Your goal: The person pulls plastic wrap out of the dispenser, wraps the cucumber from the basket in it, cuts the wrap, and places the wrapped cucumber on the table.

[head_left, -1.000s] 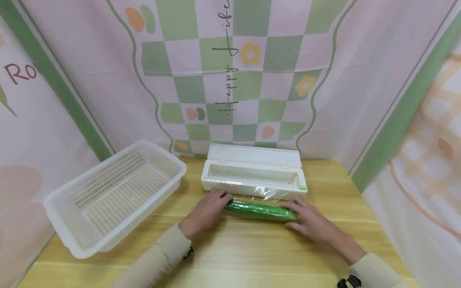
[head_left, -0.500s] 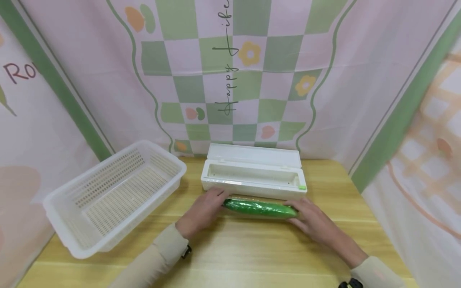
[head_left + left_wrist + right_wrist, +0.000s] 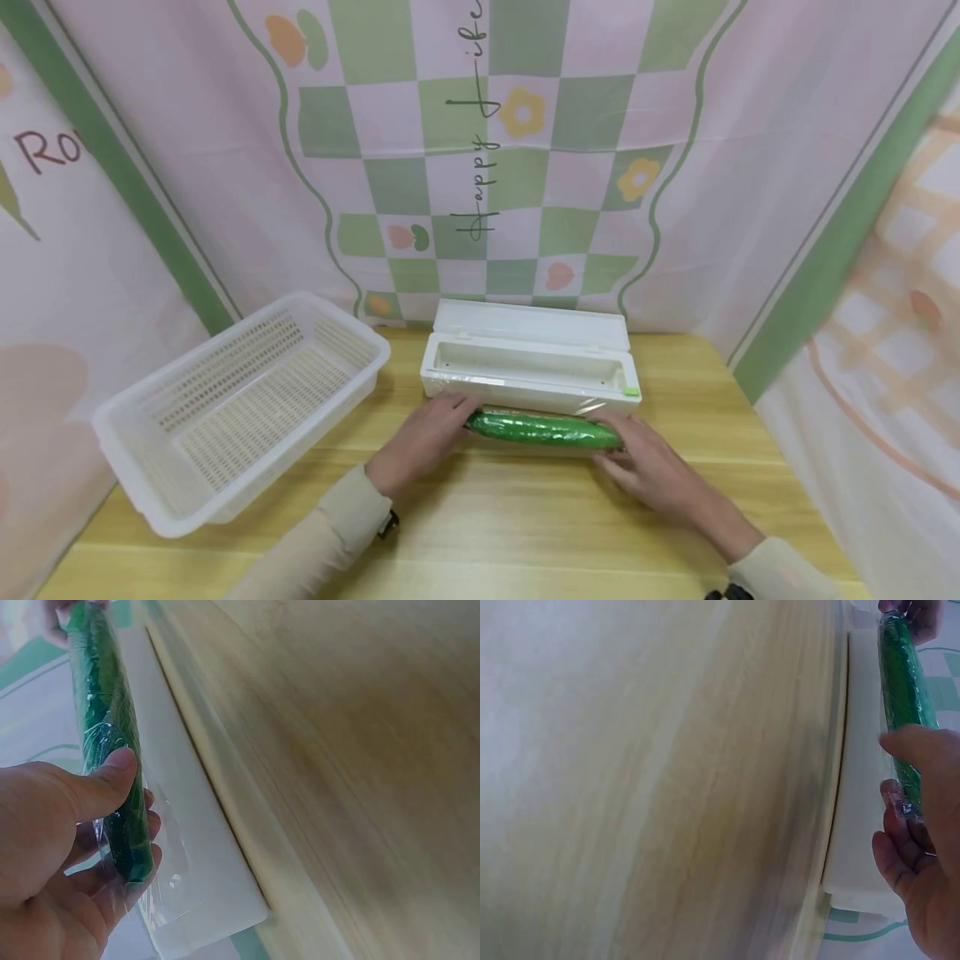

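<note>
A green cucumber (image 3: 543,427) wrapped in clear cling film is held level in front of an opened white cling film dispenser box (image 3: 465,385). My left hand (image 3: 420,442) holds its darker left end; in the left wrist view the thumb lies over the cucumber (image 3: 105,682), with the fingers behind it. Loose clear film (image 3: 176,847) shows between that end and the box. At the lighter right end is my right hand (image 3: 656,462), thumb on the near side and fingers round the far side. The right wrist view shows the film-covered cucumber (image 3: 904,675) between both hands.
To the left on the wooden table (image 3: 517,525) stands a white slotted plastic basket (image 3: 232,500). The dispenser's lid (image 3: 528,323) is flipped back close to the patterned cloth backdrop (image 3: 517,183). A small green piece (image 3: 632,391) sits at the box's right front corner.
Both hands still hold the cucumber, which has shifted slightly toward the box. The wrinkled film seen at the box's front right has mostly gone from view. My right hand's fingers have changed position a little.
</note>
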Motion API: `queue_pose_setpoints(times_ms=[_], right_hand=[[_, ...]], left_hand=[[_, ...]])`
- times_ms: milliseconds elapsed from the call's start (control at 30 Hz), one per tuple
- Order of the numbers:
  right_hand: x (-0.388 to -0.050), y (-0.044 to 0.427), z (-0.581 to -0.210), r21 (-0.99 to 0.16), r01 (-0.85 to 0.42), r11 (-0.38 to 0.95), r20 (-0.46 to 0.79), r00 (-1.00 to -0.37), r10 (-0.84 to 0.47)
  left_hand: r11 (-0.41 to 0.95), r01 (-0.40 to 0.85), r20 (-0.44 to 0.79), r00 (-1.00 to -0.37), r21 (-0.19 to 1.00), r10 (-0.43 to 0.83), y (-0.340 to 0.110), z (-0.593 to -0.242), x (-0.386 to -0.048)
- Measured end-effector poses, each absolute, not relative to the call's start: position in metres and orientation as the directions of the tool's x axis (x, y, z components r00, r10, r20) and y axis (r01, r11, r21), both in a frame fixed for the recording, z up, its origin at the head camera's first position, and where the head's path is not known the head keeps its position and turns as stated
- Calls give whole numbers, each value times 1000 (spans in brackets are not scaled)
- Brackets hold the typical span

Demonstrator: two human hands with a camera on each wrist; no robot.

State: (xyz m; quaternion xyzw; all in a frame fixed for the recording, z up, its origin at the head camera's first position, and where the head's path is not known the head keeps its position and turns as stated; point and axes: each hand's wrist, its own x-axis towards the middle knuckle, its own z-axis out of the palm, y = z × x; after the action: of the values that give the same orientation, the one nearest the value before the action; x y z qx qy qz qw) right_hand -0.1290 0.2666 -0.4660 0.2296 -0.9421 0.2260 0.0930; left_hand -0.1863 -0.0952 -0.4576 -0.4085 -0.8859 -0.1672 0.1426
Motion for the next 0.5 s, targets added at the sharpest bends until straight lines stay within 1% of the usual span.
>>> queue_pose_setpoints(times_ms=[100,233,433,500], right_hand=[[-129,266,-467,-350,-489,799,314,-865,-391],[-131,264,-468,-291,-508,811,390,-837,-384],[-131,260,-466,-228,-470,852,462,-823,-331],[-131,260,-466,-199,-477,856,494,-804,-332]], left_hand=[[606,773,397,-624,187,673,-96,-457,-186],[605,771,395,-627,197,671,-97,-455,-185],[614,766,375,-634,190,676,-98,-453,-185],[612,766,373,-636,199,675,-98,-453,-186]])
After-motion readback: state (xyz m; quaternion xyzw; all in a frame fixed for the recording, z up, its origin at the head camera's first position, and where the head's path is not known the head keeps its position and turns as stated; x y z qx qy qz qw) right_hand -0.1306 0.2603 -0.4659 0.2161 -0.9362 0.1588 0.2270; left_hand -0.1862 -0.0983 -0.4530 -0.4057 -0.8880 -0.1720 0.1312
